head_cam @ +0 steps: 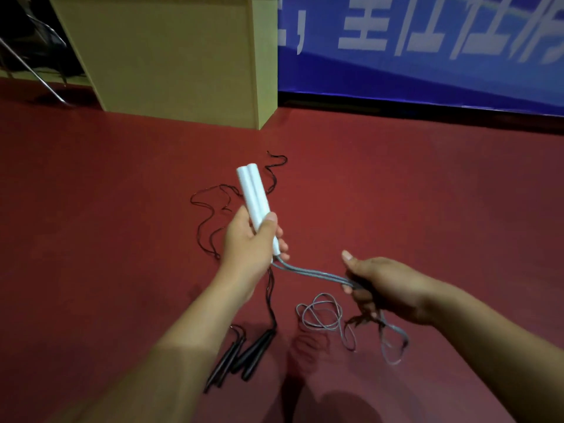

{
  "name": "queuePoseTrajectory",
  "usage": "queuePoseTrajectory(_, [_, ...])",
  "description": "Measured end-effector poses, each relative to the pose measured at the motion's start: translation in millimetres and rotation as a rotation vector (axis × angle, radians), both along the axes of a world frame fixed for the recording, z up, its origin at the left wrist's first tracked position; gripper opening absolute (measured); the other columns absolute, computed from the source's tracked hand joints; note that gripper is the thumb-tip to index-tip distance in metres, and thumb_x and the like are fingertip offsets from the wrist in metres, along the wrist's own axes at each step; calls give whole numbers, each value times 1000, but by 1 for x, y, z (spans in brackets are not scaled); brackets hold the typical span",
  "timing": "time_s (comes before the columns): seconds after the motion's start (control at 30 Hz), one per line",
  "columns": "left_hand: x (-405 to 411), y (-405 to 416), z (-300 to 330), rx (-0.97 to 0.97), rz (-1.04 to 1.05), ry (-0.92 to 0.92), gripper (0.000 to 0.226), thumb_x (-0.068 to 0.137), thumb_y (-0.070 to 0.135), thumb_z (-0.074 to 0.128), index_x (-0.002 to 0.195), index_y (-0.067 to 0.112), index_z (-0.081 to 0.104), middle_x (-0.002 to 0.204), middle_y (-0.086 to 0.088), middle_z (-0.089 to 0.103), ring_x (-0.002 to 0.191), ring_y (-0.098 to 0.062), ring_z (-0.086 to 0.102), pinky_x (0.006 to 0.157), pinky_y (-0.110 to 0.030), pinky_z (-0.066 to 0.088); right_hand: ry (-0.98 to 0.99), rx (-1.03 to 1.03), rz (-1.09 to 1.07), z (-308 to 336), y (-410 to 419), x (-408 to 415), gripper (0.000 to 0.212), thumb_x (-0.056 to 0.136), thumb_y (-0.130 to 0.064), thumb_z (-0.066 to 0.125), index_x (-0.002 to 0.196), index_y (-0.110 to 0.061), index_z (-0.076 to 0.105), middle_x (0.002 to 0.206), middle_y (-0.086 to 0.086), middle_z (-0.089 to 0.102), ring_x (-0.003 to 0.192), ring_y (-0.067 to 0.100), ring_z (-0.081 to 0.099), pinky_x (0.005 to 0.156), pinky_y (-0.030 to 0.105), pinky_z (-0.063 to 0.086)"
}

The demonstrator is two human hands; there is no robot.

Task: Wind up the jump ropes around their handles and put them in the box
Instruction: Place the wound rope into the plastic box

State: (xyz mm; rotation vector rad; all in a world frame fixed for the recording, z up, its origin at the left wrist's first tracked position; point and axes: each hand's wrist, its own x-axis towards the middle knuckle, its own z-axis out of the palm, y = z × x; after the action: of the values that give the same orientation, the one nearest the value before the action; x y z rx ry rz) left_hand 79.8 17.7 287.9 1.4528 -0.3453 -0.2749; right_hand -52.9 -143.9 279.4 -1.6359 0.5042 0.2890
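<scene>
While the left hand (247,239) grips both white handles (253,195) together, the right hand (381,288) pinches the doubled grey cord (314,273) just beside it; limp, light cord probably slips, so hold near the handles; slack trails below.

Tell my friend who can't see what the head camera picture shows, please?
A person's left hand grips two white handles together while the right hand holds their grey rope. Black-handled jump ropes lie on the red floor below.
</scene>
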Motion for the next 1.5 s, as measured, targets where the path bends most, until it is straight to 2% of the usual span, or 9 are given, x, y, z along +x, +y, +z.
queuePoseTrajectory(0.17, [24, 8, -24, 398, -2, -294, 11, 97, 10, 52, 88, 17, 51, 63, -7, 55, 46, -18, 53, 50, -44, 51, -83, -390, 185, 0, -28, -16, 65, 82, -68, 59, 70, -4, 59, 63, 1, 57, 61, 16, 46, 62, 33, 37])
queuePoseTrajectory(0.33, [22, 8, -45, 669, -250, -306, 5, 95, 18, 56, 90, 19, 57, 65, 2, 59, 56, -20, 53, 57, -37, 45, -184, -373, 81, -9, -33, -12, 29, 92, -32, 63, 77, -7, 63, 61, 0, 52, 56, 10, 44, 53, 26, 38])
queuePoseTrajectory(0.43, [18, 4, -46, 648, -350, -188, 9, 97, 22, 57, 89, 20, 60, 60, 4, 58, 44, -8, 48, 48, -28, 41, -263, -391, -56, -8, -31, 6, 27, 94, -30, 60, 82, -8, 67, 54, -9, 42, 51, 7, 36, 47, 20, 33])
queuePoseTrajectory(0.57, [11, -3, -41, 624, -432, -186, 18, 100, 20, 54, 83, 19, 61, 52, 11, 57, 40, 1, 45, 44, -17, 36, -295, -394, -120, -21, -27, 25, 28, 96, -29, 59, 77, -8, 65, 56, -8, 52, 51, 8, 40, 50, 22, 35])
queuePoseTrajectory(0.77, [10, 0, -45, 565, -428, -89, 13, 100, 24, 56, 92, 17, 65, 53, 6, 54, 47, -9, 44, 46, -22, 36, -254, -290, -201, -33, -28, 32, 27, 96, -30, 58, 81, -9, 65, 55, 7, 52, 50, 15, 47, 49, 27, 43])
queuePoseTrajectory(0.9, [5, 0, -45, 560, -462, 0, 18, 102, 26, 51, 93, 17, 63, 63, 3, 62, 52, -12, 52, 52, -28, 47, -226, -235, -202, -36, -26, 31, 28, 96, -32, 59, 78, -11, 61, 54, 1, 43, 49, 17, 41, 53, 35, 42])
queuePoseTrajectory(1.1, [-10, 0, -42, 516, -541, 24, 12, 103, 17, 49, 108, 18, 60, 88, -4, 68, 58, -17, 65, 44, -26, 47, -214, -299, -173, -31, -20, 24, 29, 93, -36, 63, 72, -16, 58, 56, -1, 42, 46, 10, 34, 45, 23, 30])
queuePoseTrajectory(1.4, [-24, 12, -34, 557, -546, 73, 27, 100, 43, 50, 93, 22, 65, 72, 3, 67, 40, -10, 44, 36, -20, 31, -170, -431, -215, -24, -13, 12, 38, 86, -43, 69, 62, -17, 57, 46, -7, 43, 39, 6, 36, 40, 17, 29])
queuePoseTrajectory(1.5, [-31, 18, -27, 562, -647, 121, 30, 96, 40, 56, 98, 11, 63, 66, 5, 64, 38, -9, 46, 33, -19, 34, -165, -403, -221, -25, -8, 8, 42, 82, -48, 72, 66, -11, 61, 53, 5, 45, 47, 16, 40, 44, 22, 32])
